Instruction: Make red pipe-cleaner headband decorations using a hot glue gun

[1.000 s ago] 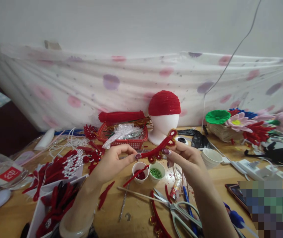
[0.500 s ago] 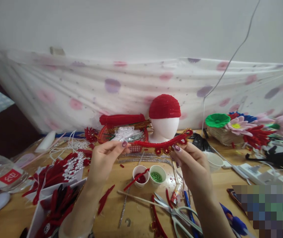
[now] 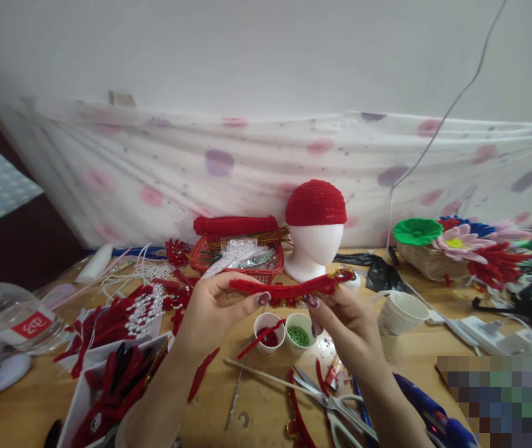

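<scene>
Between my hands is a red fuzzy strip with gold trim and small loops along its lower edge and right end. My left hand pinches its left part, thumb in front. My right hand grips it right of the middle, fingers closed around it. Below the strip stand a paper cup of red beads, with a red strip lying across its rim, and a paper cup of green beads. Scissors and a thin wooden stick lie on the table, near another red trimmed strip.
A white mannequin head in a red cap stands behind, beside a red basket. Felt flowers, a stack of paper cups and a blue glue gun are right. A bottle and boxed red pieces are left.
My hands have come closer together. The red strip has tilted, its upper side now facing me more, and the left hold has shifted inward along it. The view has shifted slightly.
</scene>
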`<state>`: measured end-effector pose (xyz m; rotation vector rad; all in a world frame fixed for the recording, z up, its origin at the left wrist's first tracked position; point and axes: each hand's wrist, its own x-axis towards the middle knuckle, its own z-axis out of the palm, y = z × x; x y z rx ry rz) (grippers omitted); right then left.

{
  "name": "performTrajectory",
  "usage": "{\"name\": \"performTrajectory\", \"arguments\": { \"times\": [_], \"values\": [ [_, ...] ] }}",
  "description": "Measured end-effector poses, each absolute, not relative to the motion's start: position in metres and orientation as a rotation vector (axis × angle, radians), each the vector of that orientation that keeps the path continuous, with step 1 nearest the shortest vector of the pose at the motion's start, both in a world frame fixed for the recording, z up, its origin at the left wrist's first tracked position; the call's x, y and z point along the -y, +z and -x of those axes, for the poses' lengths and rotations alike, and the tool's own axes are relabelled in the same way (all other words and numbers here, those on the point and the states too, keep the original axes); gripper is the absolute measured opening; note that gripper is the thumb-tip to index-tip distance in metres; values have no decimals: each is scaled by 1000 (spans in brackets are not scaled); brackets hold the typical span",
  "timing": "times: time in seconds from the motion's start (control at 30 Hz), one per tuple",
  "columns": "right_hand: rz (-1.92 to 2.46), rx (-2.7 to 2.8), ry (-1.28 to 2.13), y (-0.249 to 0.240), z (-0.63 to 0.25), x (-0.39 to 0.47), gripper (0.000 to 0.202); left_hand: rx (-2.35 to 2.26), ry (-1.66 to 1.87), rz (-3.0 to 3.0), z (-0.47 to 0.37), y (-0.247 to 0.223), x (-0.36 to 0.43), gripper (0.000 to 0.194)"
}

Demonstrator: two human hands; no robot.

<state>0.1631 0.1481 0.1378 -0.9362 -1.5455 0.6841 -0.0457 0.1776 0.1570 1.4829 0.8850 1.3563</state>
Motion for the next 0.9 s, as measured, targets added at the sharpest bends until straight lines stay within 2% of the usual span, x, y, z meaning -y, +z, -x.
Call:
{"name": "performTrajectory", "arguments": {
  "times": [0.3, 0.47, 0.73, 0.9],
  "values": [
    [902, 1662, 602, 130, -166, -150, 25, -859, 1384, -1626, 51, 159, -171, 10],
    [873, 1709, 469, 135, -160, -149, 31, -859, 1448, -1653, 49, 159, -170, 17],
    [862, 1741, 512, 137, -152, -144, 23, -727, 1586, -1493, 47, 146, -174, 23],
    [828, 1848, 618, 144, -155, -143, 13, -714, 1541, -1507, 50, 148, -169, 24]
  ]
}}
